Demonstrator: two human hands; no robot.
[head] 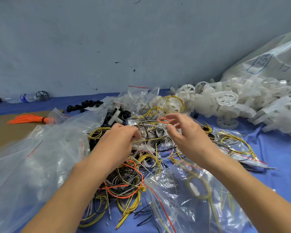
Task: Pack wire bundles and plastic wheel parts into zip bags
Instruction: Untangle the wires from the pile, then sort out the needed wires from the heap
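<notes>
- Tabletop (pixel 279 158): covered in blue cloth and crowded with loose stock.
- Wire pile (pixel 124 182): yellow, black, white and orange coils lie tangled at centre, none of them bagged.
- Left hand (pixel 119 140): fingers curled down into the pile, pinching wires at its far edge; exactly which strands cannot be told.
- Right hand (pixel 183 130): raised just above the pile, fingers half curled and spread, thumb and forefinger apart; an orange loop (pixel 163 121) sits at the fingertips, contact unclear.
- Zip bag (pixel 196 199), near right: lying flat, holding a yellow wire coil and a small white part.
- Second bag (pixel 237 148), right of the pile: holding yellow and grey wires.
- Large clear bags (pixel 32 165), left: crumpled, contents not discernible.
- Empty-looking zip bags (pixel 138 95): heaped beyond the pile, red seal strips showing.
- White wheels (pixel 227 98): heaped loose at far right, spilling from a big sack (pixel 267 64) against the wall.
- Black parts (pixel 84 105): a small loose cluster, far centre-left.
- Orange wire bundle (pixel 30 119): tied, resting on cardboard (pixel 7 132) at left.
</notes>
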